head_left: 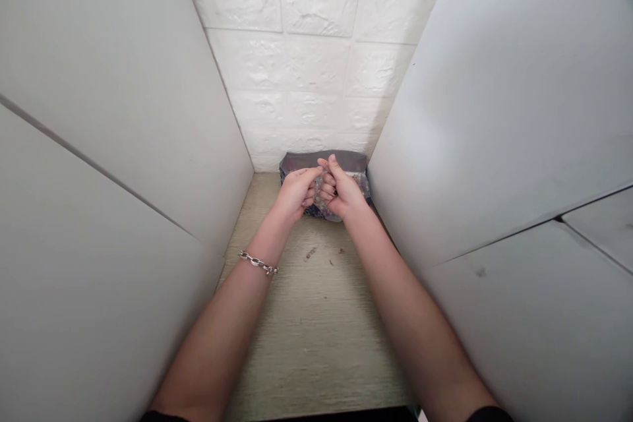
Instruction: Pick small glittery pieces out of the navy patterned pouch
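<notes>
My left hand (pixel 299 192) is closed in a pinch, with thumb and forefinger pressed together and the other fingers curled under. Just beside it, my right hand (pixel 345 192) has its fingers curled in and its thumb pointing up. The fingertips of both hands meet or nearly meet; anything between them is too small to make out. Directly behind and below the hands lies a grey plastic bag (pixel 324 159) with its mouth open, partly hidden by them. Shiny clear wrapping and dark bits show inside it.
The bag rests on a wood-grain surface (pixel 316 330) against a white embossed tile wall (pixel 319 59). Small brown scraps (pixel 310 253) lie in front of it. Tall pale panels stand close on the left (pixel 119 79) and right (pixel 509 92).
</notes>
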Tool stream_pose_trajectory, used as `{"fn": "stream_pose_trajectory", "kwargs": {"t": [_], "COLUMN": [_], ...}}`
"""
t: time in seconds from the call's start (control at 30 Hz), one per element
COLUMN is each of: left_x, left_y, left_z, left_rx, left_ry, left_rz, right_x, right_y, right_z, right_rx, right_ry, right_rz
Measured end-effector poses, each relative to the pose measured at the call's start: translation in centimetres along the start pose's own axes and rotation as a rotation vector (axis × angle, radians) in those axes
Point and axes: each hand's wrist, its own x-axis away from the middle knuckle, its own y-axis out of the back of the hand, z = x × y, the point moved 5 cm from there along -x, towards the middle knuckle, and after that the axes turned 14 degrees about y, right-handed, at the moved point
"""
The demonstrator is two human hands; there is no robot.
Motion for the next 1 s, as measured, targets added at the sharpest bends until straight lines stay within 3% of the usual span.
{"fn": "stream_pose_trajectory", "kwargs": {"t": [1.0], "left_x": [-0.28], "left_y": [0.12], "left_z": [0.23], "left_rx": [-0.009], "left_ry": [0.000], "left_rz": [-0.017], "right_x": [-0.11], "right_y": [0.27], "right_z": [-0.06], "right_rx": [0.034], "right_ry": [-0.008], "right_rz": [-0.017]}}
